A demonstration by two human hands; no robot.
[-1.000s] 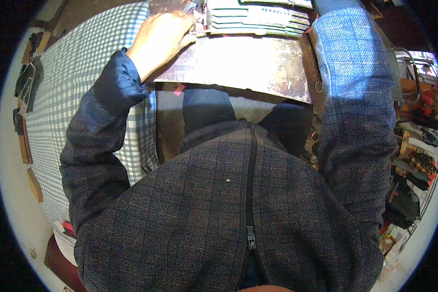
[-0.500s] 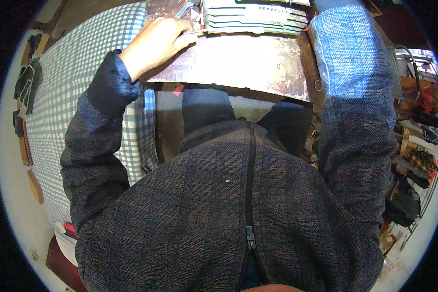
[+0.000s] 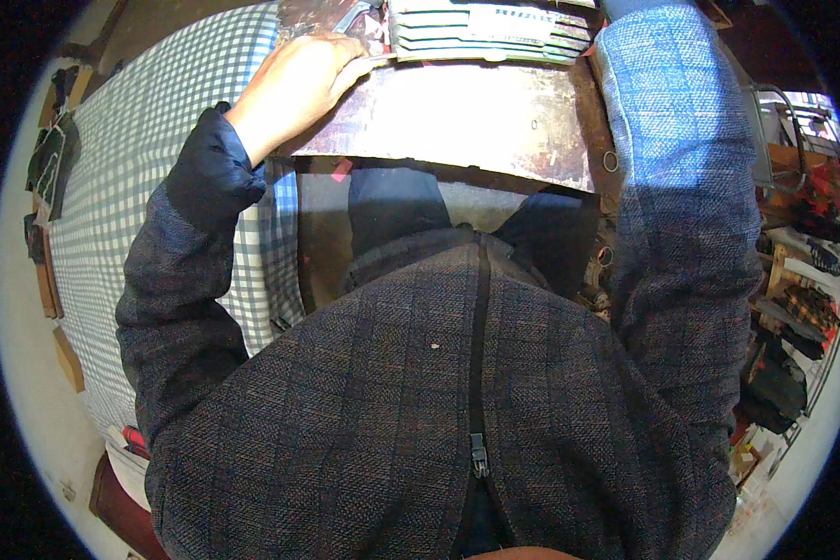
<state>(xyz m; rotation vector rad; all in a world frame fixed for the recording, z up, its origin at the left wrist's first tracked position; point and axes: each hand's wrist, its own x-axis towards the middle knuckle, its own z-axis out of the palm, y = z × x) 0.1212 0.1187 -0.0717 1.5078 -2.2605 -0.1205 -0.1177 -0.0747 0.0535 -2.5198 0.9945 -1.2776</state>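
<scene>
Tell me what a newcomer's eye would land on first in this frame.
Most of the view is filled by the person's own dark plaid jacket, zipped down the middle. At top centre a stack of flat striped pieces lies on a worn metal-topped bench, with the left hand resting at the stack's left edge. A blue-and-white checked cloth spreads across the left side; the right hand is out of view past the top edge.

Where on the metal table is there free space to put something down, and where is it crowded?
The metal table is bare in its middle, between the left hand and the right sleeve, below the striped stack. The far edge is crowded: the stack and hand fill it. The checked cloth to the left is also open.
</scene>
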